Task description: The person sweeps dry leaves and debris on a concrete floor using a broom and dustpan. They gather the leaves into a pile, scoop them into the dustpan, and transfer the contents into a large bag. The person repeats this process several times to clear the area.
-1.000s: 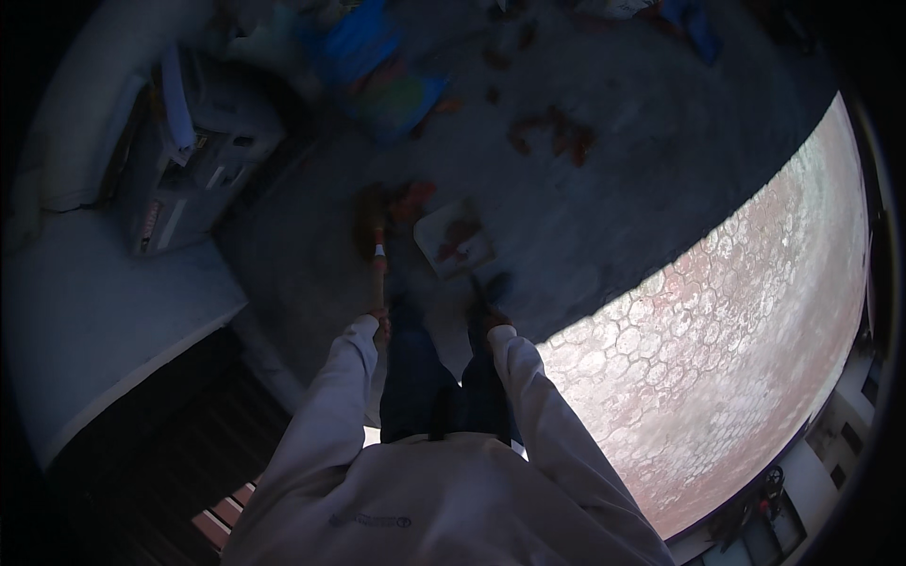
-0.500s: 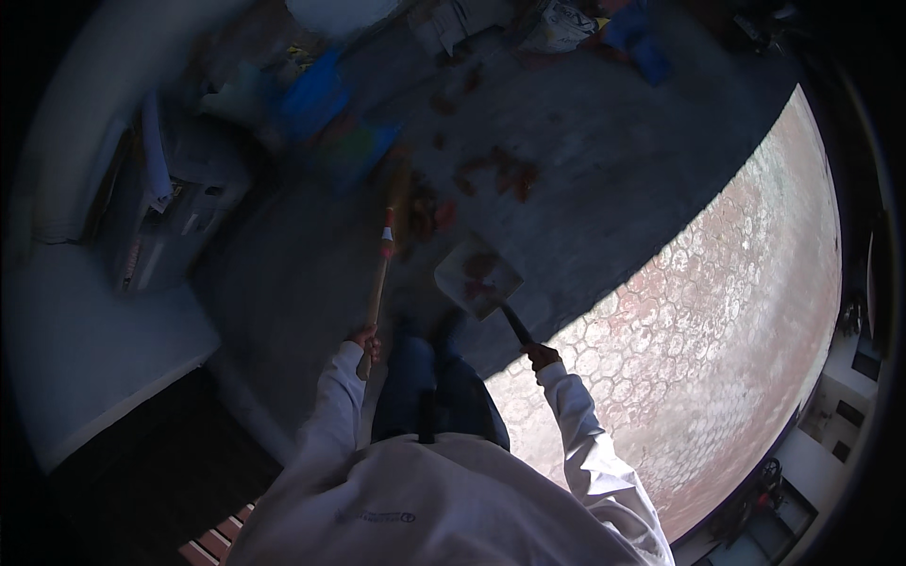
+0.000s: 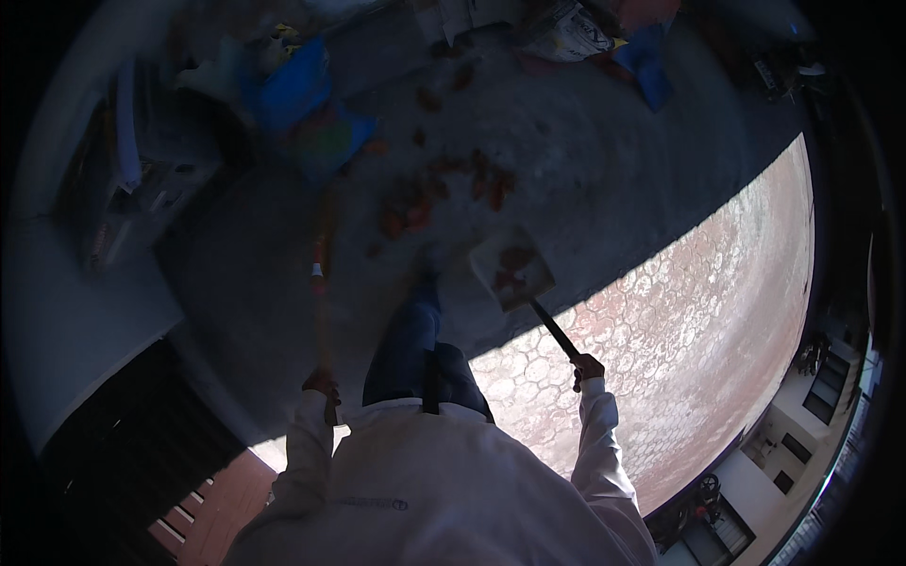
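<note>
My left hand (image 3: 322, 383) is closed around the wooden handle of a broom (image 3: 318, 269), which has a red and white band. Its far end fades into shadow and blur near the blue bags. In my right hand (image 3: 588, 366) I grip the black handle of a pale, square dustpan (image 3: 497, 275). Some dark reddish pieces lie on the pan. Beyond it, reddish-brown scraps like dry leaves (image 3: 408, 215) are scattered over the shaded floor, apart from both tools.
Blue bags (image 3: 294, 87) and a grey box-like unit (image 3: 156, 193) stand at the left. A printed sack (image 3: 569, 36) and a blue piece (image 3: 646, 71) lie at the far side. Sunlit patterned paving (image 3: 679, 330) spreads to the right. One of my legs (image 3: 408, 330) is forward.
The broom has swung left, away from the scraps. My right hand and the dustpan have shifted right. One leg has come forward, and the whole view has turned a little.
</note>
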### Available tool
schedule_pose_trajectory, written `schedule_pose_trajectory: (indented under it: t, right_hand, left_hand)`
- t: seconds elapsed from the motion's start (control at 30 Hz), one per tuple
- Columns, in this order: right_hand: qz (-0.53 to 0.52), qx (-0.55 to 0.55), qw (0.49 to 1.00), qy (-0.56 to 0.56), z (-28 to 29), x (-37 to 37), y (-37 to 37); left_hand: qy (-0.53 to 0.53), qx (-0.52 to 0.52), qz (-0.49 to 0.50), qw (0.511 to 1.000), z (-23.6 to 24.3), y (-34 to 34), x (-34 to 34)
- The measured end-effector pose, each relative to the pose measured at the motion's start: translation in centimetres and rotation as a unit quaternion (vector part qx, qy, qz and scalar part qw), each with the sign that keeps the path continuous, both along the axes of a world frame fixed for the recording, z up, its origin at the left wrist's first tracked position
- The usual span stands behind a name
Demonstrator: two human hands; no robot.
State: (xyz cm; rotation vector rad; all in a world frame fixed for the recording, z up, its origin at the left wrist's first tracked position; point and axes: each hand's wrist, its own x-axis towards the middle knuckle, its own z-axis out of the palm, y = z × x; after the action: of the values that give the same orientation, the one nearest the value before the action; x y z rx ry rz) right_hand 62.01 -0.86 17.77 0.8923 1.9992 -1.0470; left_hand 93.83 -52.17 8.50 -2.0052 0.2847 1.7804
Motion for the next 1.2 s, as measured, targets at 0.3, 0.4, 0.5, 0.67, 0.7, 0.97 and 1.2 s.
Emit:
schedule_pose_trajectory:
  t: [0.3,0.4,0.5,0.67,0.7,0.97,1.2]
  right_hand:
    - [-0.061,0.02,0.998,0.025,4.0,-9.5,5.4]
    - [-0.056,0.022,0.997,0.045,4.8,-11.4,6.6]
    - [-0.058,0.014,0.996,0.07,4.4,-13.7,8.3]
    - [-0.032,-0.018,0.993,0.114,3.0,-18.3,11.9]
    - [-0.023,-0.026,0.992,0.121,2.8,-19.2,12.6]
    - [0.059,-0.133,0.982,0.117,3.5,-29.1,17.3]
    - [0.115,-0.126,0.977,0.128,1.4,-35.2,20.1]
  left_hand:
    - [0.07,-0.148,0.113,0.98,-4.4,3.4,-5.0]
    - [0.067,-0.207,0.19,0.957,-5.8,6.1,-10.1]
    - [0.096,-0.194,0.185,0.959,-8.2,8.9,-16.4]
    - [0.085,-0.181,0.171,0.965,-11.7,14.0,-26.7]
    - [0.084,-0.182,0.165,0.966,-12.4,14.9,-28.7]
    - [0.086,-0.202,0.065,0.973,-13.2,20.8,-41.2]
    - [0.057,-0.242,-0.083,0.965,-2.0,25.6,-39.1]
